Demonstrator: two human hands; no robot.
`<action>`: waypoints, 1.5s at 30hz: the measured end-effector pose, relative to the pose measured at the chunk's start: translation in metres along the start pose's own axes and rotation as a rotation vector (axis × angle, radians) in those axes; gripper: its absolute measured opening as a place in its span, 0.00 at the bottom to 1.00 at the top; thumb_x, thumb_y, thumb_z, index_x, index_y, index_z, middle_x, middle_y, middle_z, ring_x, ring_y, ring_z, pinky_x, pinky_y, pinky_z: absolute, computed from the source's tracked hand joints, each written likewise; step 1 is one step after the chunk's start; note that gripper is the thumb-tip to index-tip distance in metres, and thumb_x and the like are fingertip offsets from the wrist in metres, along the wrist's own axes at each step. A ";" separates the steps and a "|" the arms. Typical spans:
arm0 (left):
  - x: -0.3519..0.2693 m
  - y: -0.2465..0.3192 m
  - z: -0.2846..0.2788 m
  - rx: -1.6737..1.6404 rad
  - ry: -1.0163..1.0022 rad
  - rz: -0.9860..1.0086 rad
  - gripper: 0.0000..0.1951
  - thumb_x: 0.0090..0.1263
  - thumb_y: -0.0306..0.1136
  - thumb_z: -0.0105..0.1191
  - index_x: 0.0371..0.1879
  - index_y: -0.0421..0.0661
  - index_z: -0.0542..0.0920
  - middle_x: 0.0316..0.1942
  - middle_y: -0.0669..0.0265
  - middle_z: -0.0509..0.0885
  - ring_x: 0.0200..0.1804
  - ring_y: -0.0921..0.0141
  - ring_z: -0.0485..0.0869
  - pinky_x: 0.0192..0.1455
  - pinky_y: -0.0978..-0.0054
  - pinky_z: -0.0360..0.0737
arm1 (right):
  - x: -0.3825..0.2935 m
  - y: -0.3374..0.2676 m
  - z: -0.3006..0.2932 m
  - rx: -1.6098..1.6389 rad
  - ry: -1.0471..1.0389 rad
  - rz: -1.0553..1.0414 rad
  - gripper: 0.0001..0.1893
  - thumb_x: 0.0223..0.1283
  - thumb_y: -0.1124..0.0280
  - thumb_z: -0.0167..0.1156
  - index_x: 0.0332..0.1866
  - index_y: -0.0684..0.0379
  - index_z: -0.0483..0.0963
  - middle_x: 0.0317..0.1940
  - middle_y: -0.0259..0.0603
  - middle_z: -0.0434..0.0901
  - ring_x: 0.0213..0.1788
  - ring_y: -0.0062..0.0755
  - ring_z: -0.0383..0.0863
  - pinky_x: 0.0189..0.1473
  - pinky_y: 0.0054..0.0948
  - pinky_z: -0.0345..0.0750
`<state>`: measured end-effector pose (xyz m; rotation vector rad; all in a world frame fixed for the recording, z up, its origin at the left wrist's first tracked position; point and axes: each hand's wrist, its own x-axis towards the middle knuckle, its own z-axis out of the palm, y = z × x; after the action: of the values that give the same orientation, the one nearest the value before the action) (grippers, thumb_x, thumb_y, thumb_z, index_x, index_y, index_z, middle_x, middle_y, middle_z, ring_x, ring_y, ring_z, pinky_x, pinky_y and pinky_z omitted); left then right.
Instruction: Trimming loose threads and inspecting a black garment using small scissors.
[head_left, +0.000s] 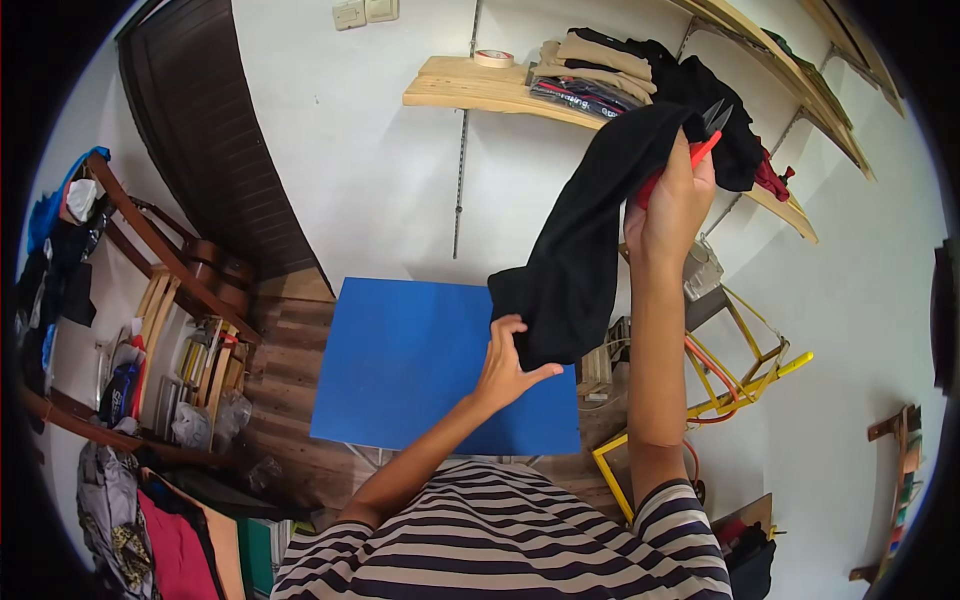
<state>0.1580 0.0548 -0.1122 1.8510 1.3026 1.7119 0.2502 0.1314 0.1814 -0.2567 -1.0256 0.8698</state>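
My right hand (670, 214) is raised high on the right, closed around red-handled scissors or snips (705, 148) and the upper end of a black cloth (581, 225). The metal blades point up, away from me. From that hand the cloth, perhaps a garment, hangs down to the left, folded and long. Beside its lower end is my left hand (504, 371), thumb and fingers spread apart. Its fingertips are at the cloth's edge; whether they touch it is hard to tell. Underneath both stands a blue tabletop (405, 360).
A wooden wall shelf (469, 82) bears a tape roll (493, 58) and folded clothes (592, 67). Yellow metal frames (750, 390) stand at the right. Along the left are a wooden rack (176, 255) with goods and a dark door (217, 135). Fabrics (176, 540) lie at lower left.
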 end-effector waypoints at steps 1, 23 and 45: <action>-0.008 -0.004 0.001 0.139 -0.045 0.061 0.42 0.49 0.49 0.74 0.56 0.39 0.65 0.56 0.51 0.70 0.57 0.55 0.71 0.61 0.59 0.68 | 0.001 0.002 0.000 0.006 -0.004 -0.031 0.08 0.68 0.70 0.57 0.46 0.63 0.73 0.37 0.36 0.81 0.36 0.22 0.81 0.40 0.22 0.79; -0.020 -0.072 -0.144 -0.308 0.244 -0.638 0.10 0.74 0.35 0.53 0.43 0.40 0.75 0.33 0.75 0.74 0.38 0.81 0.70 0.41 0.82 0.68 | 0.034 0.015 0.019 -0.094 0.065 -0.253 0.03 0.64 0.75 0.59 0.40 0.57 0.73 0.32 0.31 0.77 0.32 0.19 0.75 0.36 0.22 0.75; 0.035 0.029 -0.146 0.014 -0.379 -0.660 0.26 0.65 0.34 0.64 0.55 0.32 0.70 0.43 0.62 0.81 0.47 0.72 0.78 0.54 0.76 0.74 | -0.229 0.127 -0.125 -0.402 0.006 0.935 0.10 0.65 0.63 0.63 0.42 0.60 0.79 0.25 0.32 0.80 0.12 0.14 0.70 0.12 0.15 0.61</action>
<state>0.0332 0.0154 -0.0338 1.4189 1.5222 0.9625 0.2369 0.0699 -0.1024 -1.1393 -1.0652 1.4819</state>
